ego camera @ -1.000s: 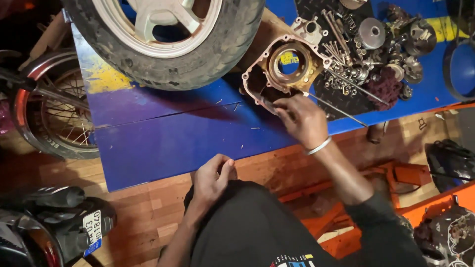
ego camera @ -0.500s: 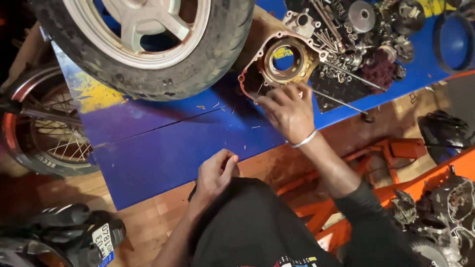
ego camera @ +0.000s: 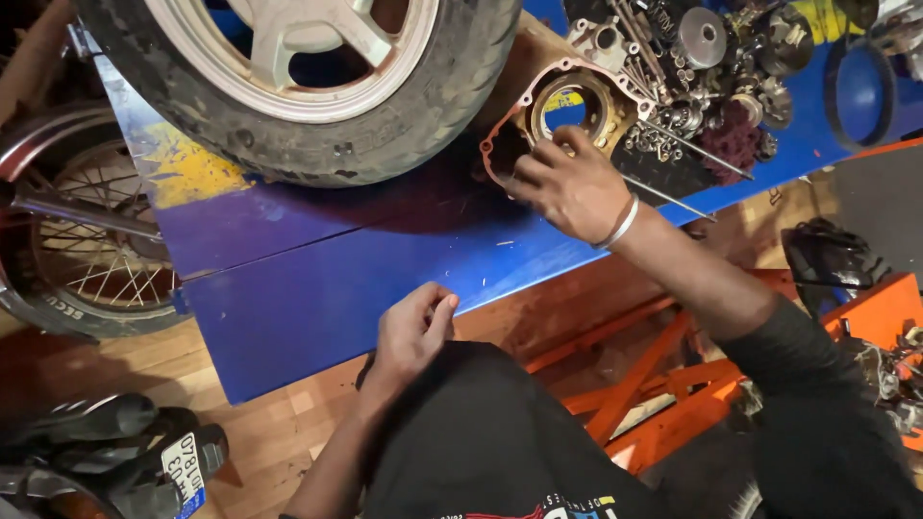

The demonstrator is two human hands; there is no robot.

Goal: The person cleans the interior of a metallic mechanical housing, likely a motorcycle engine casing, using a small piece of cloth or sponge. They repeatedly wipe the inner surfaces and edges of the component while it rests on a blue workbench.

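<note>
My right hand [ego camera: 572,183] reaches across the blue table [ego camera: 317,279] and grips the near edge of a metal engine cover [ego camera: 604,108] with a round golden opening; a finger lies on its ring. A silver bangle sits on that wrist. My left hand [ego camera: 413,332] rests on my black-clad knee at the table's near edge, fingers curled, with nothing visible in it.
A big tyre on a pale alloy wheel [ego camera: 317,144] lies on the table left of the cover. A heap of gears, bolts and rods [ego camera: 711,67] fills the far right. A spoked wheel [ego camera: 87,250] stands at left, an orange stand [ego camera: 654,384] at right.
My right hand has moved up from the cover's lower edge onto the cover itself, fingers now over its ring. The left hand has stayed on my knee. The view has shifted a little.
</note>
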